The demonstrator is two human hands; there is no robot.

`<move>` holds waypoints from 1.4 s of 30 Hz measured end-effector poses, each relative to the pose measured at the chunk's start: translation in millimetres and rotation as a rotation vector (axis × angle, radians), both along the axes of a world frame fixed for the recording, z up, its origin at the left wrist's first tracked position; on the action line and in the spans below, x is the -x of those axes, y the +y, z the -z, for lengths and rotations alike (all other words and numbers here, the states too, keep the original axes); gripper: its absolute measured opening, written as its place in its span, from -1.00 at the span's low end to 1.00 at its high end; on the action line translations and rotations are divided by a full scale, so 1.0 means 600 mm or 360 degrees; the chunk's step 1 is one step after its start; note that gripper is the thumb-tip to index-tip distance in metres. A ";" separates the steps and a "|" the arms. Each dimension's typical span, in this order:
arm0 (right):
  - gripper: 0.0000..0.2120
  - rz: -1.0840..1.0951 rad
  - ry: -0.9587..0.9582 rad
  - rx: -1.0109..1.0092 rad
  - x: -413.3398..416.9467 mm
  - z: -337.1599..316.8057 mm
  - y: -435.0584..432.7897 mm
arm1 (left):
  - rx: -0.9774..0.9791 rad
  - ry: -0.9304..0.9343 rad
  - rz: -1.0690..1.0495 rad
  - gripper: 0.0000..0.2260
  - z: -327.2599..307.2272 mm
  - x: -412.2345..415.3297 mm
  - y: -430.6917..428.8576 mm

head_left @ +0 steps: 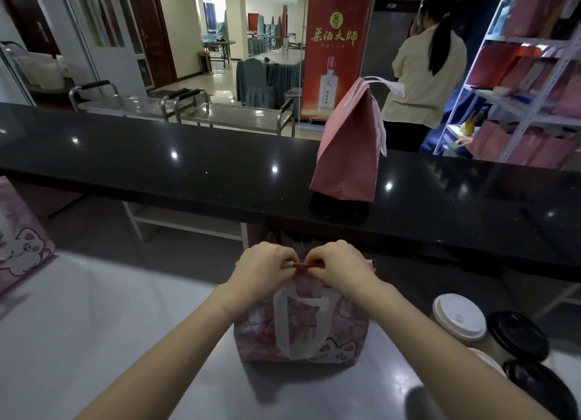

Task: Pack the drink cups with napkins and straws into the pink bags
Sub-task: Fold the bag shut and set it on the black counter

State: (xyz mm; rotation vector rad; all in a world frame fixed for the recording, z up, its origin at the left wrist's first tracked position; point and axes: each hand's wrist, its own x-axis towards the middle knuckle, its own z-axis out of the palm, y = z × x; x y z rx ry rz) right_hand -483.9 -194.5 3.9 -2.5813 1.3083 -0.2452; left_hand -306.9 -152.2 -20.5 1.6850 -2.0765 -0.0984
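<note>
Left hand (262, 270) and right hand (339, 268) pinch the pink bag (301, 334) top (folded shut).

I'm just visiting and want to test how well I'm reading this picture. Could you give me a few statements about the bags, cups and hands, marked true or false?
1. Both hands pinch the top edge of the cat-print pink bag. True: left hand and right hand meet there.
2. A second pink bag lies flat on the black counter. False: it stands upright, top folded shut.
3. Lidded cups stand to the right of the bag. True: a white-lidded cup and a black-lidded cup among them.
4. The right hand holds a straw. False: it grips the bag's edge.
</note>
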 end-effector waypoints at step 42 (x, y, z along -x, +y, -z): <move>-0.87 0.0475 -0.0160 -0.0121 0.128 -0.008 -0.017 | 0.0262 0.0397 0.0089 -0.87 0.056 -0.161 0.091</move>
